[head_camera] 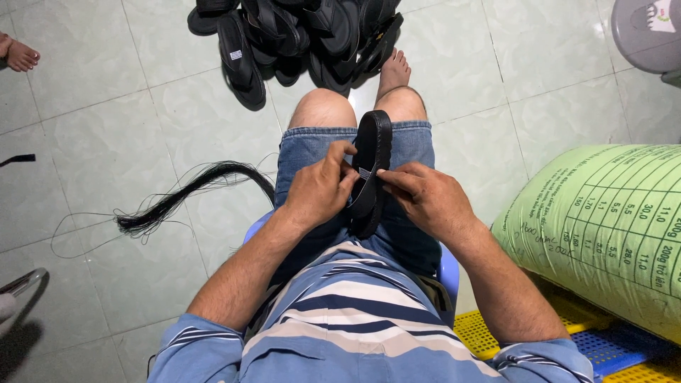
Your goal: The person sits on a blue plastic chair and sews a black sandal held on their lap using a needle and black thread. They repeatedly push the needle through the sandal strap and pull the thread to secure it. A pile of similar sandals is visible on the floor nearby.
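A black sandal (374,145) stands on edge on my lap, between my knees in denim shorts. My left hand (320,190) grips its left side, fingers curled over the strap. My right hand (424,198) holds the right side, thumb and fingers pinching at a small light tag (364,172) on the strap. A bundle of thin black threads (186,193) trails from my lap out over the floor to the left.
A pile of black sandals (298,35) lies on the pale tiled floor ahead of my feet. A large green woven sack (610,227) rests at the right on yellow and blue plastic grating (567,333). Another person's bare foot (18,53) shows at far left. A grey stool (649,32) stands top right.
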